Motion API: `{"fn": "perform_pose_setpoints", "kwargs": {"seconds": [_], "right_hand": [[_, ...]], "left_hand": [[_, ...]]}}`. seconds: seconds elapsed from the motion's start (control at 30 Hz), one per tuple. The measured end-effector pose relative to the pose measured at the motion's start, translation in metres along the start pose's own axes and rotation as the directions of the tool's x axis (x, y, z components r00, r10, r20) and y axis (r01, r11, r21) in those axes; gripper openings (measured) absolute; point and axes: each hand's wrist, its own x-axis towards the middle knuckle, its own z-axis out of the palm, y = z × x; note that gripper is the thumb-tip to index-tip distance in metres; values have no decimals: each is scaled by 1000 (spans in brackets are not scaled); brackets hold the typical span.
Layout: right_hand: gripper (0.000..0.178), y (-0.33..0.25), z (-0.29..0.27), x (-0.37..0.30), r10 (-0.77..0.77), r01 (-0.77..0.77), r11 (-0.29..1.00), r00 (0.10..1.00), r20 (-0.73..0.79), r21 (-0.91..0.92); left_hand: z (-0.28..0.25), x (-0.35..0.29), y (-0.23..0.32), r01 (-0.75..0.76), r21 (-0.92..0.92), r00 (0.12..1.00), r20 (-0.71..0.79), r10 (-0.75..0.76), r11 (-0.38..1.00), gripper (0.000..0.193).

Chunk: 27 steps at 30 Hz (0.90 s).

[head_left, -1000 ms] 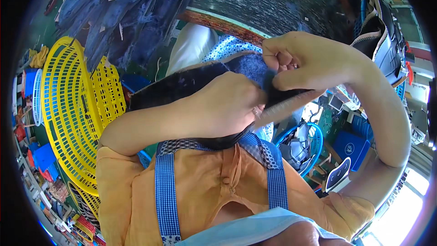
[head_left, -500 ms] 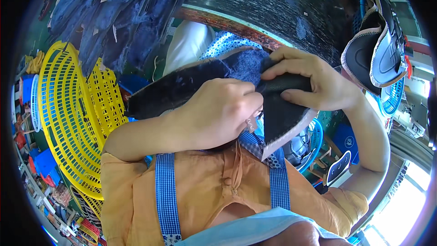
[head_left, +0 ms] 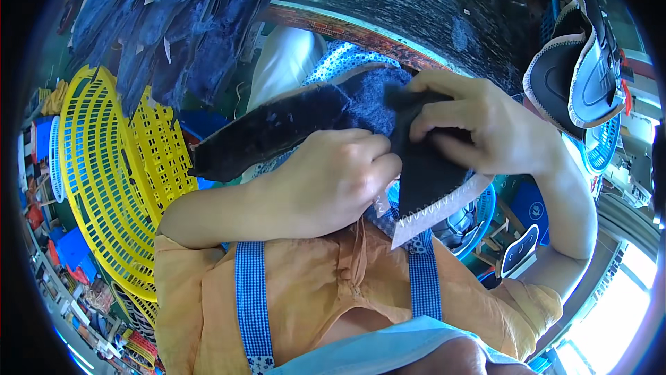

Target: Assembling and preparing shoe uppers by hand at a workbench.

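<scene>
My left hand (head_left: 333,181) is closed around a long dark blue fuzzy fabric piece (head_left: 277,129) that stretches out to the left. My right hand (head_left: 485,129) pinches a black fabric piece with a white zigzag-stitched edge (head_left: 427,181), holding it against the blue piece. Both hands meet in front of my chest, above my orange shirt and blue checked apron straps (head_left: 253,292).
A yellow plastic basket (head_left: 111,174) stands at the left. Dark blue fabric pieces (head_left: 173,21) hang at the upper left. A dark worktable (head_left: 416,0) lies ahead. Stacked shoe uppers (head_left: 576,70) sit at the upper right, a blue basket (head_left: 479,215) below my hands.
My right hand has come down from higher up and now presses the black stitched piece against the blue fabric. The view has tilted, and the shoe uppers at the right show more fully.
</scene>
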Motion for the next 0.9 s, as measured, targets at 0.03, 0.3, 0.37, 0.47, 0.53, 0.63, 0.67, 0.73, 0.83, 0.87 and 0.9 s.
{"fn": "perform_pose_setpoints", "kwargs": {"seconds": [0.03, 0.3, 0.37, 0.47, 0.53, 0.63, 0.67, 0.73, 0.83, 0.87, 0.9], "right_hand": [[19, -7, 2, 0, 43, -44, 994, 999, -16, -102], [24, -16, 26, 12, 72, -120, 880, 990, -122, -460], [20, -14, 23, 12, 166, -196, 951, 976, -142, -239], [16, -5, 25, 16, 51, -83, 949, 992, -112, -303], [17, -11, 25, 22, -5, -44, 905, 993, -114, -423], [31, -20, 25, 25, -330, 197, 502, 944, 24, -842], [38, -3, 41, 22, -443, 168, 360, 897, -10, -918], [37, 10, 47, 7, -517, 223, 120, 846, 131, -967], [34, -1, 43, 14, -463, 179, 380, 886, -19, -907], [28, 0, 48, 17, -407, 131, 464, 910, -79, -876], [28, -2, 48, 20, -409, 134, 464, 909, -78, -875]], "left_hand": [[-1, 0, -1, 7, 1, 1000, 0, -7, 1000, 7], [-1, 3, -8, 62, -81, 998, 29, -59, 995, 9], [-1, 4, -9, 64, -90, 998, 23, -62, 994, 9], [1, 4, -11, 78, -105, 997, 23, -76, 991, 9], [3, 2, -15, 91, -108, 996, 23, -89, 990, 9], [6, 0, -20, 109, -150, 993, -29, -115, 983, 9], [6, -2, -20, 126, -170, 988, -61, -138, 977, 10], [-1, 1, -24, 144, -209, 986, -52, -158, 967, 8], [-4, 4, -29, 201, -201, 978, -16, -208, 959, 7], [-4, 4, -29, 245, -277, 967, -4, -256, 929, 6], [-3, 4, -30, 287, -350, 953, 12, -302, 892, 5]]}}
